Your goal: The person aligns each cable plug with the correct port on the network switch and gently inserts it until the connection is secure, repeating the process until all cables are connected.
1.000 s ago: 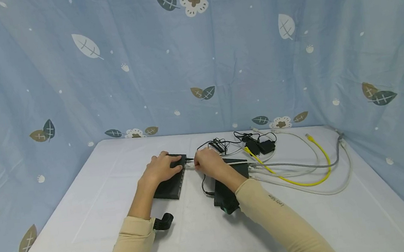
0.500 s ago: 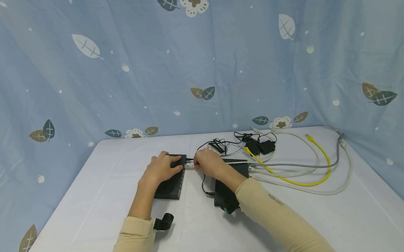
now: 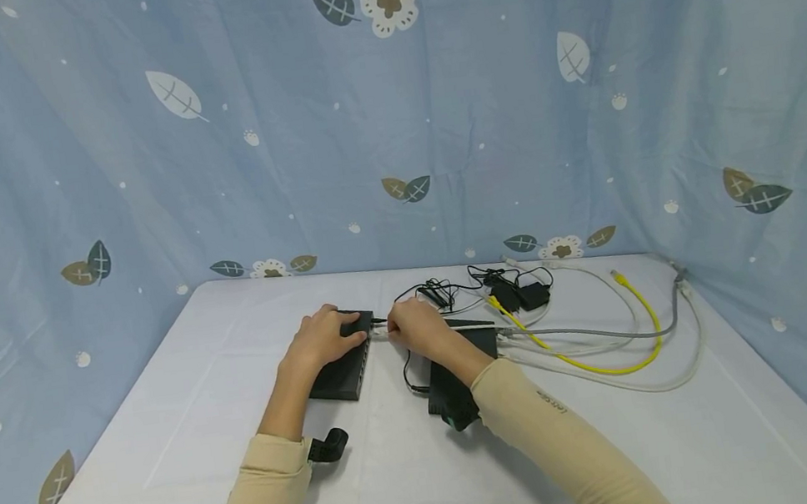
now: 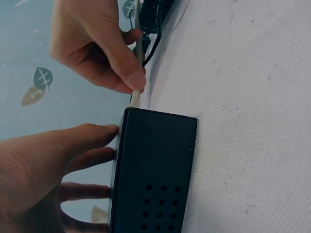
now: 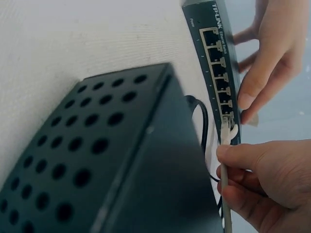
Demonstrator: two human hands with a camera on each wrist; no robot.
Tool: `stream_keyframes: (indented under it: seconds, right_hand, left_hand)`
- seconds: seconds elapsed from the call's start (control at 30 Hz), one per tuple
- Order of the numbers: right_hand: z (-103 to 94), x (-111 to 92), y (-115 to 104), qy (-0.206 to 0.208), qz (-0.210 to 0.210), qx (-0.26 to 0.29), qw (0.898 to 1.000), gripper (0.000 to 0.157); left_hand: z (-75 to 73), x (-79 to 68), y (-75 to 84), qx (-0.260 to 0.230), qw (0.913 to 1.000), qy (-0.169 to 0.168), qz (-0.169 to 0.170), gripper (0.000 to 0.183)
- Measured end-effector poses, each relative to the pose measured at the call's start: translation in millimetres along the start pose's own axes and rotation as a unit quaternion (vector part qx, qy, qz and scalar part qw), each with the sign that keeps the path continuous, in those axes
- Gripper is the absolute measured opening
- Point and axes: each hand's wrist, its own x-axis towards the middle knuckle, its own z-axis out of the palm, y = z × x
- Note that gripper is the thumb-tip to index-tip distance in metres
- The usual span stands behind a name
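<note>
A black Ethernet switch (image 3: pixel 343 376) lies left of the table's middle. My left hand (image 3: pixel 318 340) rests on its top and edge, fingers fairly straight, as the left wrist view also shows. My right hand (image 3: pixel 421 330) pinches a pale network cable (image 5: pixel 227 218) just behind its plug (image 5: pixel 225 131). That plug is at a port near the far end of the switch's port row (image 5: pixel 218 73); how deep it sits I cannot tell. Under my right forearm stands a second black box (image 3: pixel 448 388) with round vent holes, partly hidden in the head view.
Yellow (image 3: pixel 614 370), grey (image 3: pixel 595 331) and white network cables loop across the table's right side. Black power adapters (image 3: pixel 533 296) and coiled thin cords (image 3: pixel 440 294) lie at the back. A thin black cord (image 3: pixel 408 373) runs beside the second box. A patterned blue curtain (image 3: pixel 283 132) hangs behind.
</note>
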Motion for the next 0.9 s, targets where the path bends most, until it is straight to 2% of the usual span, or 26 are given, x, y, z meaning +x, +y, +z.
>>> stream_keyframes:
  seconds: [0.33, 0.73, 0.9]
  right_hand:
    - [-0.1, -2, 3, 0.016, -0.016, 0.004, 1.000, 0.011]
    - [2.0, 1, 3, 0.003, -0.017, 0.005, 1.000, 0.013]
    - [1.9, 1, 2, 0.004, -0.013, 0.009, 1.000, 0.013]
  left_hand:
    - [0.3, -0.8, 2.6, 0.022, 0.9996, -0.011, 0.015, 0.048]
    - [9.3, -4.4, -12.6, 0.036, 0.9989, 0.005, 0.029, 0.052]
    - [8.7, -8.7, -12.8, 0.049, 0.9975, -0.010, 0.050, 0.052]
